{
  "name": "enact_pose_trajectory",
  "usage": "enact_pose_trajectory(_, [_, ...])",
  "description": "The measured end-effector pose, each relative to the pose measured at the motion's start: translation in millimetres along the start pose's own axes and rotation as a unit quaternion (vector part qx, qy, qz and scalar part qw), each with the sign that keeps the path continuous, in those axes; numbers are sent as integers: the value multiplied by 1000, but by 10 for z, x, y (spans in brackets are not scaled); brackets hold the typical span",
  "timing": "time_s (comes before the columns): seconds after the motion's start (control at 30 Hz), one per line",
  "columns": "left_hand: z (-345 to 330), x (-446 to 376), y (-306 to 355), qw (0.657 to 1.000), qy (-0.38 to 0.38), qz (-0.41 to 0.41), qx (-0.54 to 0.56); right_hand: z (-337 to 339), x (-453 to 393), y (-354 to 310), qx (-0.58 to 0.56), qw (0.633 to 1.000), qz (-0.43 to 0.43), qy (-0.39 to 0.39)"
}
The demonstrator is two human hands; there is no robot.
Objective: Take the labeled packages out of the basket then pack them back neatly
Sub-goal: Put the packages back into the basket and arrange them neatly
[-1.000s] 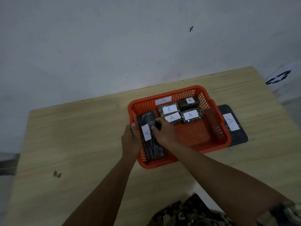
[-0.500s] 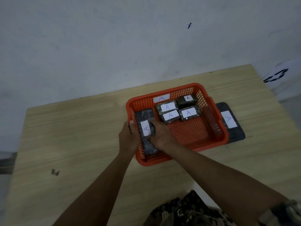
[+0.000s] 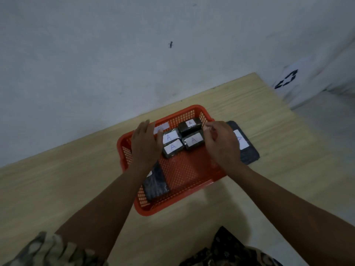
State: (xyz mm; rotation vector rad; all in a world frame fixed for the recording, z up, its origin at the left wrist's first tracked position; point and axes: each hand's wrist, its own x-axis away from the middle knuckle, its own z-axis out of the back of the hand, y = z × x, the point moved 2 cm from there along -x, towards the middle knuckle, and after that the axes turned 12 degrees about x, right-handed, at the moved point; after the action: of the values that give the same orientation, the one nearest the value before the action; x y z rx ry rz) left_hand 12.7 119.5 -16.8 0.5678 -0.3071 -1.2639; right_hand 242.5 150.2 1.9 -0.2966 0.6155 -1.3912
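Currently, in basket: four small packages at 12 o'clock, long package at 7.
Left outside: flat package, worktop, 3 o'clock.
Grip: left hand spread, empty; right hand curled, contents unclear.

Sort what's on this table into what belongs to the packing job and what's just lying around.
Belongs to the job:
orange basket
four small labeled packages in the basket
long dark package in the basket
flat dark package beside the basket
left hand
right hand

Lying about:
white bag with black symbol past the table
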Motion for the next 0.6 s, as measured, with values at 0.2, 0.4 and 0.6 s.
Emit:
enact_pose_trajectory(0.2, [-333, -453, 365, 997, -57, -56, -8, 113, -181, 711, 18, 987, -149, -48])
enact_pose_trajectory(0.4, [-553, -706, 315, 991, -110, -19, -76, -32, -167, 1226, 49, 941, -285, -174])
enact_pose_trajectory(0.6, [-610, -802, 233, 991, -88, -24, -101, -136, -155, 1429, 10, 924, -324, -205])
